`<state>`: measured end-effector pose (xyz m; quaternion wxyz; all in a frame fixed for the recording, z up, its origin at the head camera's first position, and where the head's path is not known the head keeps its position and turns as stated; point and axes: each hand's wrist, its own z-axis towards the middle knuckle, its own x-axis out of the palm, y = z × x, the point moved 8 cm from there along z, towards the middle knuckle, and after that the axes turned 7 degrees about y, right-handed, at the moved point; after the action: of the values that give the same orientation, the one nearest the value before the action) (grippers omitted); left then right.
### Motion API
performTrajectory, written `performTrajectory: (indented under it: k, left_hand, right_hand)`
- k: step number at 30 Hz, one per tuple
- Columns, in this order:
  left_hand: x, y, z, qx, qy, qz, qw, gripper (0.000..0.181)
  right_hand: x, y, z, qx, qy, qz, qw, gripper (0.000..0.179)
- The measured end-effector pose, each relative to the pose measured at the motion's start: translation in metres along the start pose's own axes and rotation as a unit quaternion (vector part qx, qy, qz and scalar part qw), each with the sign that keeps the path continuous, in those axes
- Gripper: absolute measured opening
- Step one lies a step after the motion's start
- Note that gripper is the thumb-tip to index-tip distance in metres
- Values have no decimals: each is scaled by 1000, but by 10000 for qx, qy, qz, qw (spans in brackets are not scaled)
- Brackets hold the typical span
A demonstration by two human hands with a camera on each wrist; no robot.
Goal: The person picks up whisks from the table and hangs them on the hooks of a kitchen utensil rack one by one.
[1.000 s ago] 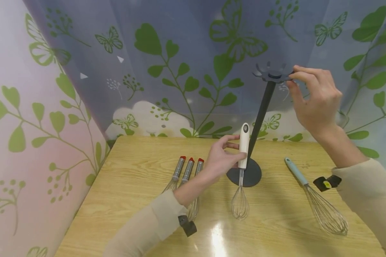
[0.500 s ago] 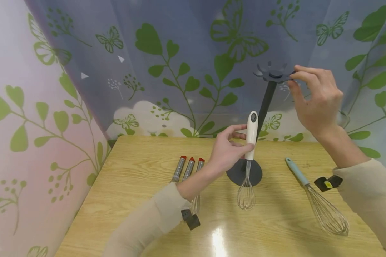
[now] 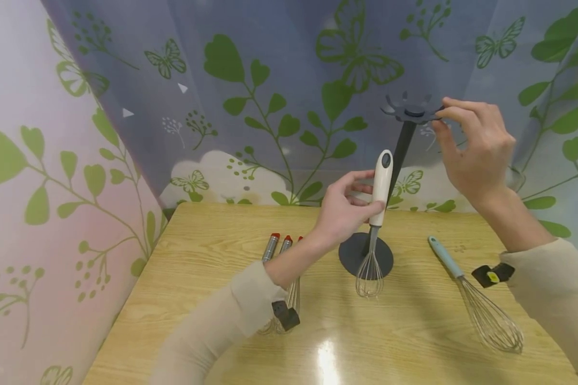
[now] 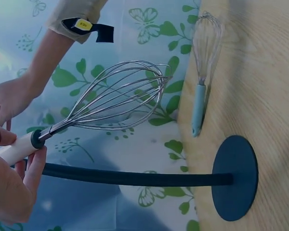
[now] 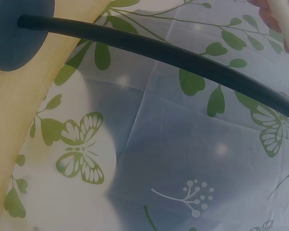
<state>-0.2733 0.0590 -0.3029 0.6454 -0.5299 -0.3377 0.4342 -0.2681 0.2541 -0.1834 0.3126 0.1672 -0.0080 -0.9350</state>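
Note:
My left hand [image 3: 348,206] grips a whisk by its white handle [image 3: 381,187], upright with the wire loops hanging down. In the left wrist view the whisk's wires [image 4: 120,96] hang free of the table. Just behind the whisk stands a dark utensil stand [image 3: 403,147], with a round base and a ring of hooks [image 3: 409,108] on top. Thumb and fingers of my right hand [image 3: 479,147] pinch the hook ring's right edge. The white handle's top hole is below the hooks. In the right wrist view the stand's pole [image 5: 149,48] crosses the picture; the right hand is out of it.
A light-blue-handled whisk [image 3: 477,299] lies on the wooden table [image 3: 197,235] at the right. To the left, partly hidden by my left arm, lie 3 whisks with silver handles [image 3: 271,247] and red ends. A patterned curtain [image 3: 250,107] hangs behind the table.
My left hand has raised the white-handled whisk up and to the right, nearer the hook ring. The right hand keeps its pinch on the ring.

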Motion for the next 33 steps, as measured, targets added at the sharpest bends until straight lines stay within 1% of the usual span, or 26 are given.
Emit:
performTrajectory:
  k: [5,18,21,28,33]
  left_hand:
    - [4,-4,1,207,169,174,9995,56]
    - [15,-22,5,610,518,370,9961,56]
    - [16,-26,7,674,519,446,9954,56]
    - [19,-31,10,749,602,394,9946,56]
    - [20,-34,12,936,624,438,9927,55]
  right_hand:
    - [-3,-1,0,-42,-27,-57,10000,22]
    - [-3,1,1,-134,3,-47,9999,18]
    - [-2,1,1,-140,19,-56,9999,19]
    - [-1,1,1,-118,67,-46,9999,25]
    - [-1,0,1,-81,78,2,9999,26]
